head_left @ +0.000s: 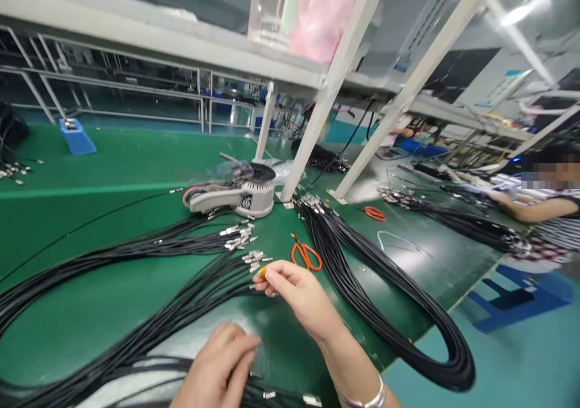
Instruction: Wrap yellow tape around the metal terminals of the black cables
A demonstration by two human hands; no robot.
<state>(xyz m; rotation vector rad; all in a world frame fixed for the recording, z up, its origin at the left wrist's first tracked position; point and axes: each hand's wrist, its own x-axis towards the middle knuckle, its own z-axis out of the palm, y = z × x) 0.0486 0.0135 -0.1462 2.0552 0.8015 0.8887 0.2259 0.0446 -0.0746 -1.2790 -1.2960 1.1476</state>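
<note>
My right hand [299, 293] is pinched on a small piece of amber tape [263, 272], above the silver-tipped ends of a bundle of black cables [181, 299]. Lower down, my left hand [217, 365] has its fingers curled together over more black cables [154, 364]; it is slightly blurred, and what lies in its fingers is hidden. A cable end pokes out just right of those fingers. Beyond my hands stands a white tape dispenser [256, 199] with a dark round top. Orange-handled scissors [306, 255] lie behind my right hand.
Another cable bundle [376, 299] loops across the right of the green table [136, 160]. White shelf posts [312, 118] rise from it. A blue bin [78, 136] sits far left. An orange coil [374, 213] lies back right. A person [544, 205] sits at far right near a blue stool [521, 296].
</note>
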